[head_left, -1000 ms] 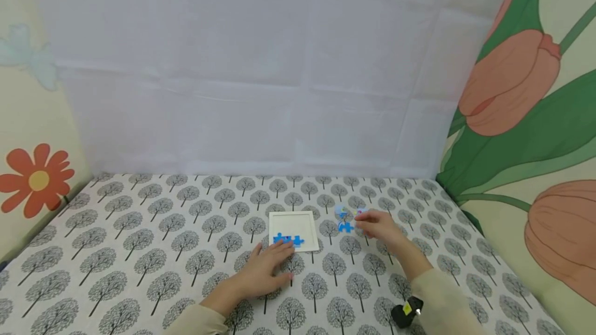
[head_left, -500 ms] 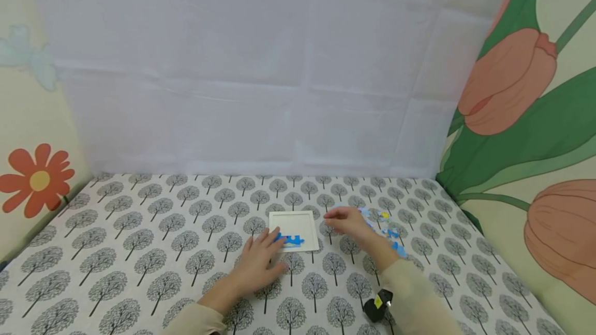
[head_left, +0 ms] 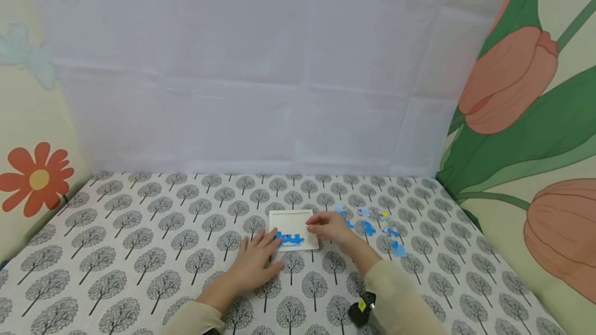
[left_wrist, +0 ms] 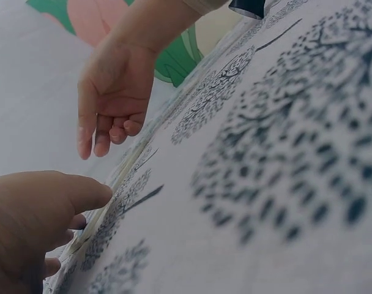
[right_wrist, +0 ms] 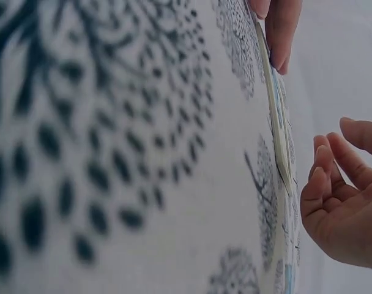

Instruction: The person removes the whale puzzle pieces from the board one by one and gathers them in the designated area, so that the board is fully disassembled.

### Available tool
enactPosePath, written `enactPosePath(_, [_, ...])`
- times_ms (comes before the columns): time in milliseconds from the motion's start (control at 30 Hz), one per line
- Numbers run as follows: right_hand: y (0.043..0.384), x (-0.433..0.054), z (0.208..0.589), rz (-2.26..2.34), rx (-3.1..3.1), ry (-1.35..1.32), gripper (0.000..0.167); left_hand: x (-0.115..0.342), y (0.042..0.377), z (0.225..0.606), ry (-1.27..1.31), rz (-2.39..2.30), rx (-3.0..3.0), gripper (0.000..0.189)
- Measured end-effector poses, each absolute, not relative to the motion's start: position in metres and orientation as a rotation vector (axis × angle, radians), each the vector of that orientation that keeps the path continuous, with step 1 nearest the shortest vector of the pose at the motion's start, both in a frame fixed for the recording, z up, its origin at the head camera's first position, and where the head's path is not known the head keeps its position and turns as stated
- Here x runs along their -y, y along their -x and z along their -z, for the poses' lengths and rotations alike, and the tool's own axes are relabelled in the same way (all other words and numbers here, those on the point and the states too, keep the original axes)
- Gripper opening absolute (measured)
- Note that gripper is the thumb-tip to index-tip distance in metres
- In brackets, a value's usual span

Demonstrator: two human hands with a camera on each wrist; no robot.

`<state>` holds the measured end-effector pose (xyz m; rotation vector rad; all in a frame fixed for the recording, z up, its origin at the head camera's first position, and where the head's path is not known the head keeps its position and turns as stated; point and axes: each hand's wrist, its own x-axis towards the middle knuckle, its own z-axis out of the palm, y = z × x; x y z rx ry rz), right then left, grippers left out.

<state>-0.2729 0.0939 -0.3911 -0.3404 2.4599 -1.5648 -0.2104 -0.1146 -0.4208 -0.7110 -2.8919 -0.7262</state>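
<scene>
A white square puzzle tray lies on the cloth, with joined blue puzzle pieces along its near side. My left hand rests at the tray's near left corner, fingers spread and fairly straight, fingertips at the left end of the blue pieces. Over the tray's right side hovers my right hand. In the right wrist view the right hand has loosely bent fingers, with a gap between thumb and forefinger and no piece showing there. The left wrist view shows the right hand above the left hand.
Several loose puzzle pieces lie scattered right of the tray, some blue, one with yellow. The table has a tree-print cloth. A white sheet hangs behind it. A black wrist device sits by the right sleeve.
My right hand has moved left from the loose pieces to the tray's right side, uncovering pieces. My left hand has shifted slightly left, showing more of the blue pieces.
</scene>
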Motion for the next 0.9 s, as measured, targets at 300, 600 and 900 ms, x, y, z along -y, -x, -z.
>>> enactPosePath(300, [0.273, -0.083, 0.396, 1.595, -2.405, 0.347, 0.018, 0.115, 0.210, 0.418, 0.721, 0.733, 2.914, 0.056])
enactPosePath(600, [0.271, -0.082, 0.405, 1.530, -2.454, 0.279, 0.017, 0.115, 0.209, 0.420, 0.737, 0.725, 2.911, 0.056])
enactPosePath(900, [0.269, -0.080, 0.408, 1.393, -2.569, 0.387, 0.018, 0.115, 0.209, 0.417, 0.741, 0.737, 2.914, 0.056])
